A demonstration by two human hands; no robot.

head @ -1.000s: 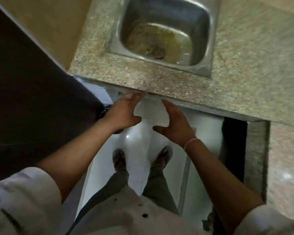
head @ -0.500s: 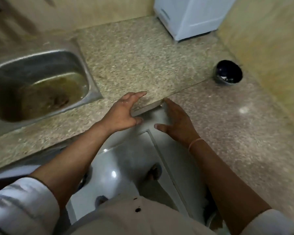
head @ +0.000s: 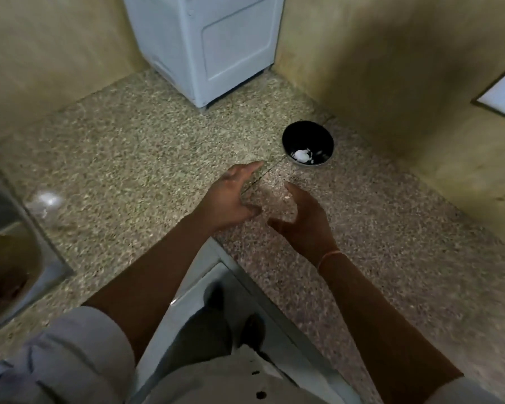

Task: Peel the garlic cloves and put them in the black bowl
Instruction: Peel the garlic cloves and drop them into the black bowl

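At the left edge of the counter (head: 129,147) lies the sink (head: 9,258). Near the middle the left hand (head: 231,199) and right hand (head: 306,225) hover side by side, apart from each other. Just beyond them, to the right, stands the black bowl (head: 306,137) with a pale lump (head: 301,155) in its bottom. It is likely garlic, though too blurred to be sure. No loose clove shows on the counter.

The bowl is small and probably light, so a hasty reach from either hand could tip it or skid it toward the wall. If that lump is unpeeled, peeled and unpeeled pieces may get mixed in the one bowl. Papery skins could also drift toward the sink.

The left fingers (head: 245,172) are straight and spread wide with the thumb out, holding nothing. The right fingers (head: 296,193) are loosely curved and well open, also empty. I cannot tell whether either hand touches the counter.
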